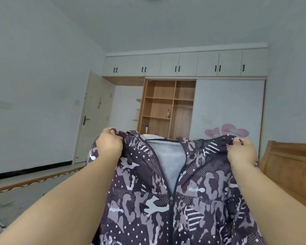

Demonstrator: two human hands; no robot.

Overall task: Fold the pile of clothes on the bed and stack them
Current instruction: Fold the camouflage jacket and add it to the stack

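A dark purple camouflage-patterned zip jacket [141, 191] with a pale grey mesh lining hangs in the air in front of me, its front facing me and the zipper partly open at the top. My left hand [109, 145] grips the jacket's left shoulder. My right hand [241, 151] grips its right shoulder. Both arms are stretched forward, holding the jacket up and spread wide. The bed surface and the pile of clothes are hidden behind the jacket.
A wooden bed frame end [290, 167] stands at the right. A wardrobe [166, 103] with open wooden shelves and a white sliding door fills the back wall. A door [94, 117] is at the left. The floor [25, 197] lies lower left.
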